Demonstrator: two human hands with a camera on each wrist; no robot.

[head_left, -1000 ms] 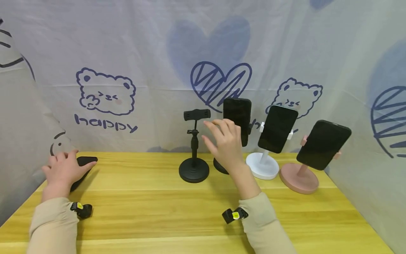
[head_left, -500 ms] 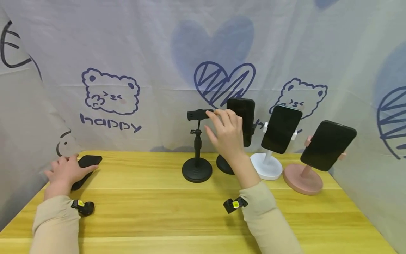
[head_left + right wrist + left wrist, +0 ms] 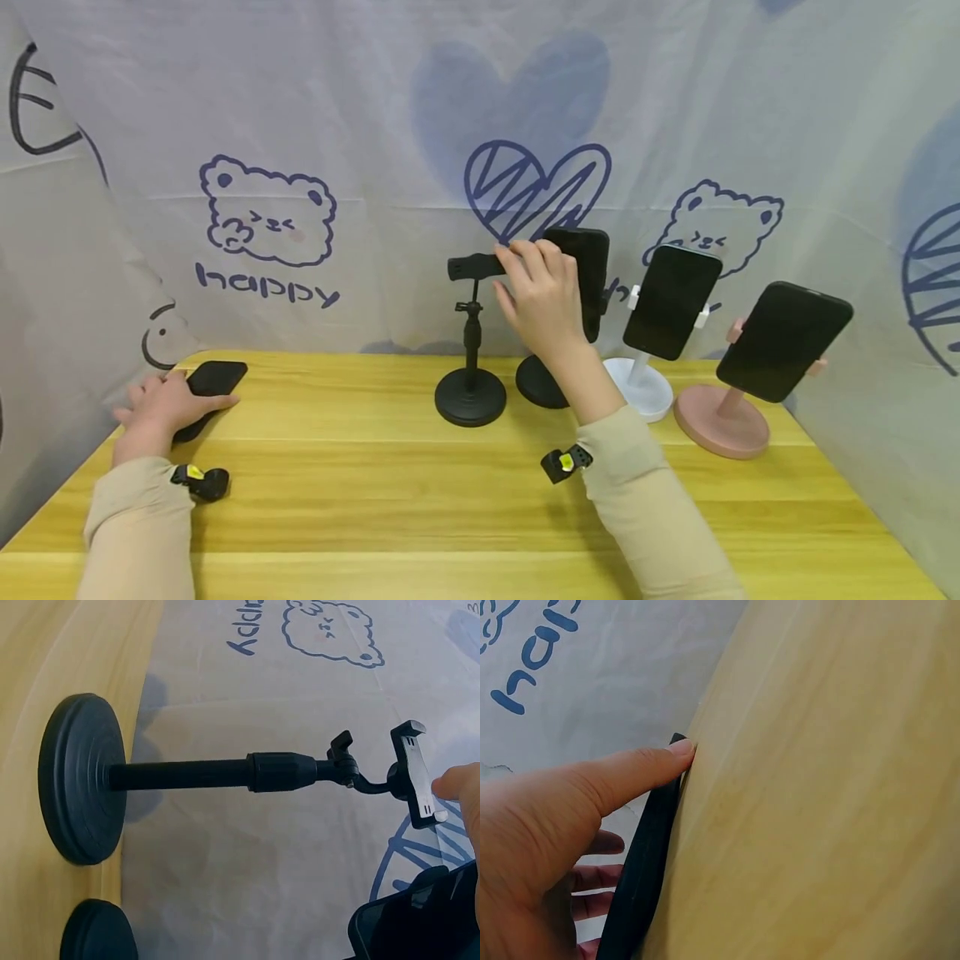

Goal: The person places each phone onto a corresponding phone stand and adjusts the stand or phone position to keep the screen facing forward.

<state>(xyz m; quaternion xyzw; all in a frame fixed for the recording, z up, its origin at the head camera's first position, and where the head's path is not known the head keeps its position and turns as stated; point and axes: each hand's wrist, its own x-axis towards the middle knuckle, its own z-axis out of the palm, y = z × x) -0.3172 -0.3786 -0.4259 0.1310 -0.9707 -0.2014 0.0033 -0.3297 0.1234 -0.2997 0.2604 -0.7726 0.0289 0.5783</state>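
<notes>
In the head view my left hand point(image 3: 165, 412) is round a black phone point(image 3: 215, 379) at the table's left edge. The left wrist view shows the thumb across the phone's point(image 3: 649, 847) far end and the other fingers behind it. My right hand point(image 3: 545, 296) is raised at the right end of the clamp point(image 3: 474, 267) on a black phone stand point(image 3: 471, 333). In the right wrist view a fingertip is at or very near the clamp's point(image 3: 418, 776) inner face; contact is hard to tell. No phone sits in this clamp.
Right of that stand are a second black stand point(image 3: 538, 383) with a phone point(image 3: 592, 267), a white stand point(image 3: 648, 396) with a phone point(image 3: 672, 302), and a pink stand point(image 3: 722, 422) with a phone point(image 3: 783, 342). A printed cloth point(image 3: 397, 125) hangs behind the wooden table point(image 3: 360, 500).
My right hand has moved up and left relative to the stand, reaching the clamp's right end. Under my left hand, the phone shows more of its face than before. The head view has shifted slightly.
</notes>
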